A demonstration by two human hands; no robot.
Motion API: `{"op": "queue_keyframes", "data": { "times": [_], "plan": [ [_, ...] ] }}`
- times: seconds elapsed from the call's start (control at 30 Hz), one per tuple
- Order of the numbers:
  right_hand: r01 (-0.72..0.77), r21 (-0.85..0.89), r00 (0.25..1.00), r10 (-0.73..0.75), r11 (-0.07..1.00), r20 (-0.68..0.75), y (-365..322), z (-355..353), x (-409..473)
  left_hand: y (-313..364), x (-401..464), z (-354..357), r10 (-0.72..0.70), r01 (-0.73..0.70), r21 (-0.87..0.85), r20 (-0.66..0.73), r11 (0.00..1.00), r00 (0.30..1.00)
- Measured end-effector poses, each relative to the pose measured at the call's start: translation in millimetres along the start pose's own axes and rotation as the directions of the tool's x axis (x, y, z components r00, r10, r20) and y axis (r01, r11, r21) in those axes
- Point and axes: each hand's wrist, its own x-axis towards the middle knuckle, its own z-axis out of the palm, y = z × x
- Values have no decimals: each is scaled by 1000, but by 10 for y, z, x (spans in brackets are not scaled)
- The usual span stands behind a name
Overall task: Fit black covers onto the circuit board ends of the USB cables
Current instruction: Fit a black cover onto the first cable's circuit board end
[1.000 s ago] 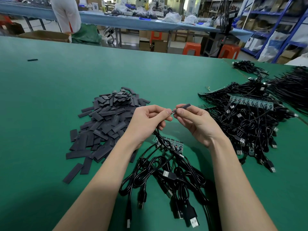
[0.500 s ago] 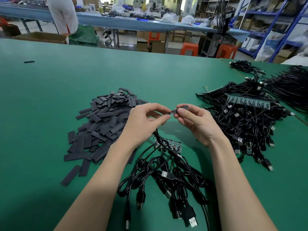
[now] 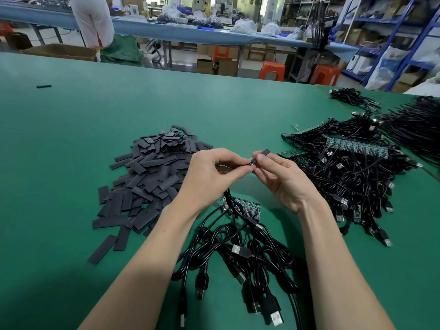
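My left hand [image 3: 212, 171] pinches the end of a black USB cable between thumb and forefinger, above the green table [image 3: 71, 129]. My right hand [image 3: 281, 177] pinches a small black cover [image 3: 260, 156] right against that cable end; the board itself is hidden by my fingertips. The held cable drops to a bundle of USB cables [image 3: 238, 253] below my hands, joined at a strip of small circuit boards [image 3: 245, 206]. A heap of flat black covers [image 3: 147, 177] lies to the left.
A large tangle of black USB cables with green board strips [image 3: 352, 167] fills the right side. More cable bundles [image 3: 419, 129] lie at the far right. One stray black cover [image 3: 44, 86] sits far left. A person [image 3: 92, 22], benches and orange stools stand beyond the table.
The cover in my right hand has stayed against the cable end with small finger shifts. Both hands remain close together above the bundle.
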Motion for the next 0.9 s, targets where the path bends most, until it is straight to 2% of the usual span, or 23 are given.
{"op": "queue_keyframes", "data": {
  "times": [0.17,0.4,0.57,0.8,0.9],
  "plan": [
    [12,3,1000,-12,1000,8,8,5,18,7,7,-5,-41,39,-94,-15,995,999],
    [-10,42,1000,11,999,-28,29,-16,39,2,3,16,-26,25,-72,-15,997,1000],
    [-20,78,1000,22,997,-22,49,5,51,-9,-4,15,-60,52,-125,-61,991,996],
    [-10,76,999,13,997,-31,79,-18,78,-34,14,24,-128,122,-115,-50,986,991],
    [8,48,1000,-7,999,-31,70,-31,86,-49,11,32,-115,109,-99,-60,989,992]
  ]
}}
